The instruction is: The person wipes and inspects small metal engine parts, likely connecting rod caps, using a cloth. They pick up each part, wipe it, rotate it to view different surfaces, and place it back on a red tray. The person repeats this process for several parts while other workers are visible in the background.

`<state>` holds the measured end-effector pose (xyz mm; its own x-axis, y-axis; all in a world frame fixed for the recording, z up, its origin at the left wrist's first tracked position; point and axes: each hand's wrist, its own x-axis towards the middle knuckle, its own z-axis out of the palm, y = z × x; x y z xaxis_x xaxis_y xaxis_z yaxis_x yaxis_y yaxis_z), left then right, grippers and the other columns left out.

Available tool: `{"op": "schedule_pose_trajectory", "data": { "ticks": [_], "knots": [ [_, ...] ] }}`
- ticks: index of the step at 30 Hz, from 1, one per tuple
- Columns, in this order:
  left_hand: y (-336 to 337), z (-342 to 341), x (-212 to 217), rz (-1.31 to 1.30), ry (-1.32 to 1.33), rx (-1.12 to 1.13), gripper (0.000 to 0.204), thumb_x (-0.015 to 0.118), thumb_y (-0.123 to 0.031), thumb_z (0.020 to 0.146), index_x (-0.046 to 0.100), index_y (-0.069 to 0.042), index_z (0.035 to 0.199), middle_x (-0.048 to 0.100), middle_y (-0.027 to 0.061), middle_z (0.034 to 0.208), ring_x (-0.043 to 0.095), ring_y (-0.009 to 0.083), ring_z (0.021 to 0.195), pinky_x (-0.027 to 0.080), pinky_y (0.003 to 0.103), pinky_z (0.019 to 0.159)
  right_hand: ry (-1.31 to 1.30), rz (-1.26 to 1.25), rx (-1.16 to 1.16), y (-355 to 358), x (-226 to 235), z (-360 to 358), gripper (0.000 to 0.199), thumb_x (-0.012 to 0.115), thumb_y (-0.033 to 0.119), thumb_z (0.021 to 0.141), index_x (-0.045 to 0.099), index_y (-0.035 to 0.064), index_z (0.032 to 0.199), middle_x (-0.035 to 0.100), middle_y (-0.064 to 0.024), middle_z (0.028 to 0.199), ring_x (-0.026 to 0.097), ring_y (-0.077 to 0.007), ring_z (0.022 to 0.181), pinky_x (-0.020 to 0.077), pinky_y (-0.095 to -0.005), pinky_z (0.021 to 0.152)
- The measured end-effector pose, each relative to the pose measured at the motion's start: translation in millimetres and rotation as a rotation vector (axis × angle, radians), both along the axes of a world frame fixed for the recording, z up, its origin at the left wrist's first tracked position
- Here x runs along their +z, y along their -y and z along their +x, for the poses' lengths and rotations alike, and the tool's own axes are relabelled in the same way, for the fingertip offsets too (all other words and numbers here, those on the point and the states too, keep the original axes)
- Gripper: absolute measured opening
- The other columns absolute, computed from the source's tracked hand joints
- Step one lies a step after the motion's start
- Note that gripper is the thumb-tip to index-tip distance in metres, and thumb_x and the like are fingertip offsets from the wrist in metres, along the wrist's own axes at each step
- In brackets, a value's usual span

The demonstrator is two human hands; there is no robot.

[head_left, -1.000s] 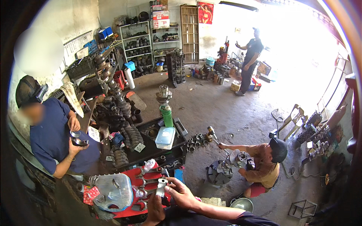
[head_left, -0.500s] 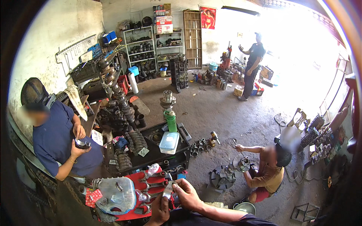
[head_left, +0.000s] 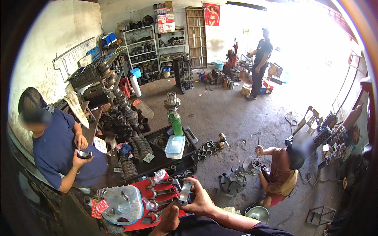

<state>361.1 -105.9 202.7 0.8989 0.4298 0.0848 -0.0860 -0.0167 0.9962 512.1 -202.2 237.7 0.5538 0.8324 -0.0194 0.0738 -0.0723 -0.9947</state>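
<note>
My right hand (head_left: 200,201) grips a bearing cap (head_left: 185,192), a small curved metal piece with a shiny inner face, between thumb and fingers. Close by its lower edge, my left hand (head_left: 170,217) is closed with the thumb up; whatever it may hold is hidden. Beneath both hands lies a red cloth (head_left: 136,225) with several connecting rods (head_left: 159,193) in a row. To their left sits a clear plastic tub (head_left: 125,202) with curved bearing shells on it or in it. A red-and-white packet (head_left: 99,208) rests at the tub's left side.
A dark bench (head_left: 157,157) ahead carries a lidded plastic box (head_left: 175,147) and a green bottle (head_left: 175,124). At left a person (head_left: 65,145) handles a curved part. Another person (head_left: 277,169) crouches at right by a crankshaft (head_left: 244,170); a third (head_left: 262,59) stands farther off.
The piece in my right hand has turned, its shiny inner face now toward me. My left hand has moved lower, off its front. The crouching person's tool has swung upright.
</note>
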Motion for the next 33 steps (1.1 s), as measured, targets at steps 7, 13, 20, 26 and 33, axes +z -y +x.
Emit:
{"op": "schedule_pose_trajectory", "data": {
  "ticks": [7,13,20,26,33],
  "knots": [
    [5.2,19.0,0.1,0.498,-0.04,-0.181,0.081,0.084,-0.025,0.079,0.041,0.0,0.143,0.05,0.0201,0.14,0.042,0.0319,0.139,0.036,0.041,0.113,-0.174,0.419,-0.316,-17.0,-2.9,-1.6,0.083,0.091,0.01,0.069,0.038,0.0103,0.133,0.056,-0.0006,0.105,0.056,-0.0119,0.097,0.0501,-0.0302,0.084],
    [8.0,23.9,-11.2,0.161,-0.021,-0.112,0.049,0.066,-0.001,0.085,0.046,0.001,0.13,0.058,0.0159,0.124,0.059,0.0232,0.116,0.047,0.038,0.098,-0.181,0.454,-0.218,-13.6,14.0,-2.9,0.095,0.093,0.011,0.065,0.034,0.0094,0.14,0.054,-0.0021,0.104,0.056,-0.0119,0.096,0.0487,-0.0301,0.084],
    [-34.5,1.5,33.7,0.273,0.042,0.366,0.062,0.054,-0.002,0.093,0.032,0.002,0.151,0.056,0.0146,0.132,0.058,0.0218,0.118,0.045,0.037,0.105,0.22,0.234,-0.002,9.8,36.6,40.7,0.096,0.096,0.028,0.056,0.046,0.0038,0.135,0.066,-0.0093,0.106,0.066,-0.0154,0.094,0.0534,-0.0312,0.084],
    [-46.9,11.9,73.3,1.037,0.104,0.08,0.062,0.073,-0.011,0.077,0.062,-0.019,0.137,0.061,0.0122,0.108,0.064,0.0306,0.095,0.054,0.04,0.081,0.291,0.172,0.262,4.5,50.8,35.6,0.092,0.095,0.028,0.055,0.051,0.0003,0.131,0.069,-0.0131,0.11,0.068,-0.0174,0.101,0.0533,-0.0331,0.089],
    [-27.5,8.4,72.3,0.622,0.071,-0.182,0.06,0.063,-0.001,0.077,0.061,-0.012,0.136,0.064,0.0137,0.113,0.067,0.033,0.097,0.053,0.04,0.088,0.573,0.152,0.452,-3.3,64.1,50.2,0.09,0.09,0.036,0.046,0.058,0.0047,0.124,0.069,-0.0158,0.107,0.07,-0.0344,0.095,0.0546,-0.0395,0.085]
  ]
}}
